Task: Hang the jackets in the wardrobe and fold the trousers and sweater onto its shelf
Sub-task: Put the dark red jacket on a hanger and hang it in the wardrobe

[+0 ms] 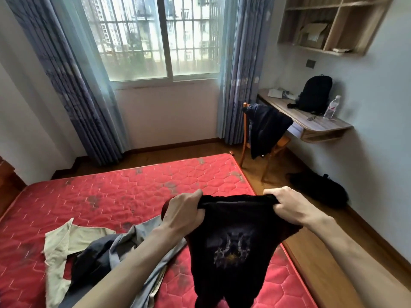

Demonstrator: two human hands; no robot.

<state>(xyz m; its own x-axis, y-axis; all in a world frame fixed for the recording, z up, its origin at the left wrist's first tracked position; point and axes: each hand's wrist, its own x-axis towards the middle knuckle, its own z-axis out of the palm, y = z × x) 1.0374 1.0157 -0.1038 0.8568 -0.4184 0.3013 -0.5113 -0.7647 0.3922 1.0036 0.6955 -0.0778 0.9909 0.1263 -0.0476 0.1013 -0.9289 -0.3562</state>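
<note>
My left hand (185, 210) and right hand (287, 206) clench the black sweater (235, 241) above the bed (111, 192), unfolded, while probably trousers and jackets (93, 256) lie heaped there, unsorted.

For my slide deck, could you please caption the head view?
Both hands, left hand and right hand, hold up a black garment over the red mattress.
</note>
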